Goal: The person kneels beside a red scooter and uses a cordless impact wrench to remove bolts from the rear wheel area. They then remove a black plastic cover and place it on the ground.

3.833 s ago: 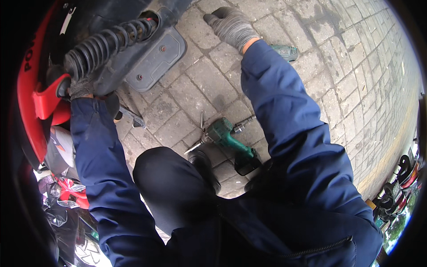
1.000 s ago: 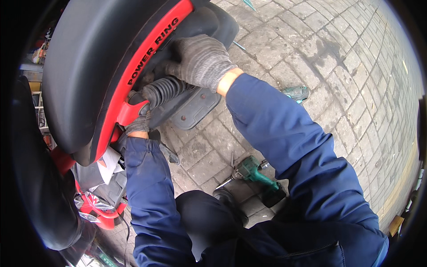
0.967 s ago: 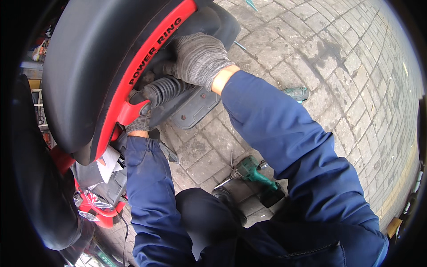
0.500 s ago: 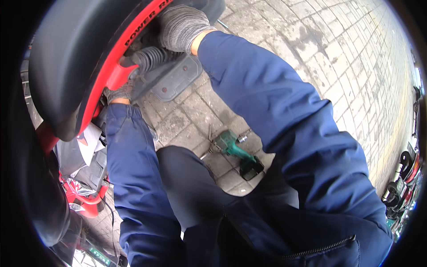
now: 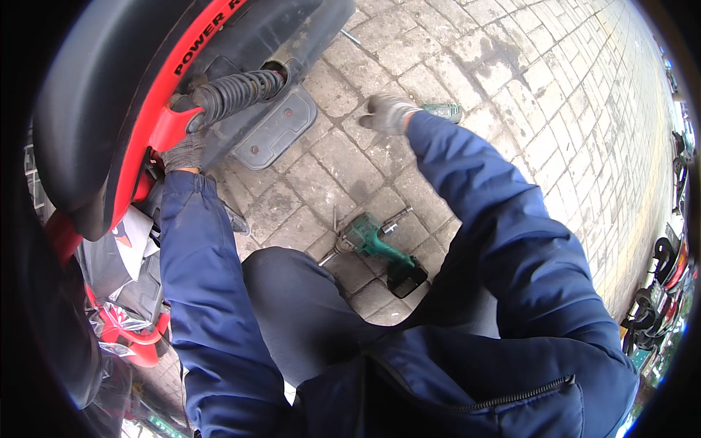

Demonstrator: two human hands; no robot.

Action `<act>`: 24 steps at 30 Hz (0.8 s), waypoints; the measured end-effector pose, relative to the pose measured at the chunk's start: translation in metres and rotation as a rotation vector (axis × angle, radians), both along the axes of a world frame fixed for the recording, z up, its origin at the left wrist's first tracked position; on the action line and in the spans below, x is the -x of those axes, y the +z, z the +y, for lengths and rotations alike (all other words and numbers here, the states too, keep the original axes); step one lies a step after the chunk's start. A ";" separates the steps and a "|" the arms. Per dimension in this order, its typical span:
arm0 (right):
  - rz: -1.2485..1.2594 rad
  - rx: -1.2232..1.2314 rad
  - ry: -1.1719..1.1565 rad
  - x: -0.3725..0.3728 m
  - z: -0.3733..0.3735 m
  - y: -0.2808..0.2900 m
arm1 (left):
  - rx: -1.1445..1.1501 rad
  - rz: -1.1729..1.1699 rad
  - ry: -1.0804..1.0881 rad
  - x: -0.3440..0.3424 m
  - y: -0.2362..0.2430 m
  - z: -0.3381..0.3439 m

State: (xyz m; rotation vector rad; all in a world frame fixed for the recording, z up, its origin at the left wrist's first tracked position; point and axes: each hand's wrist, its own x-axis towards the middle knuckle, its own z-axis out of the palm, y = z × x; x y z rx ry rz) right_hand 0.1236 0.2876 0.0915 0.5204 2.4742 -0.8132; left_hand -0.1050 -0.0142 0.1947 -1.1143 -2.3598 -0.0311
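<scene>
My right hand (image 5: pixel 388 114), in a grey knit glove, hangs over the brick paving (image 5: pixel 347 164) with thumb and fingers apart and nothing in it. Just beyond its wrist lies a green tool (image 5: pixel 442 112), partly covered by the sleeve. My left hand (image 5: pixel 184 151), gloved too, reaches under the red bracket (image 5: pixel 175 125) of a vehicle; its fingertips are hidden. Above that hand, a black coil-spring shock absorber (image 5: pixel 237 96) runs from the bracket to a dark plastic fender (image 5: pixel 307 33). A grey plate with two holes (image 5: pixel 281 128) sits beside it.
Between my knees a green cordless impact wrench (image 5: pixel 372 237) lies on the bricks, with a metal socket piece (image 5: pixel 398 219) beside it. The black seat (image 5: pixel 95 109) fills the left. Red parts in plastic wrap (image 5: pixel 135 336) lie lower left. Vehicles (image 5: pixel 661 277) stand along the right edge.
My right hand has left the upper end of the shock absorber and swung right, over the paving. My left hand stays by the red bracket. The view has shifted slightly.
</scene>
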 end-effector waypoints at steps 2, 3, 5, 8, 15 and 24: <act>-0.194 -0.192 0.036 -0.036 0.043 -0.017 | -0.018 0.047 0.001 0.010 -0.009 -0.005; -0.269 -0.229 0.044 -0.058 0.060 -0.027 | -0.035 0.056 -0.002 0.017 -0.013 -0.008; -0.096 -0.183 0.024 -0.097 0.084 -0.046 | -0.268 -0.067 -0.101 0.033 -0.020 -0.010; -0.091 -0.216 -0.358 -0.122 0.088 -0.073 | -0.213 -0.071 -0.142 0.040 -0.016 -0.008; 0.192 -0.022 -0.581 -0.175 0.077 -0.131 | -0.930 -0.584 -0.225 -0.092 -0.025 -0.014; 0.050 0.669 -0.794 -0.206 0.081 -0.103 | -0.103 -1.013 0.956 -0.298 -0.202 -0.290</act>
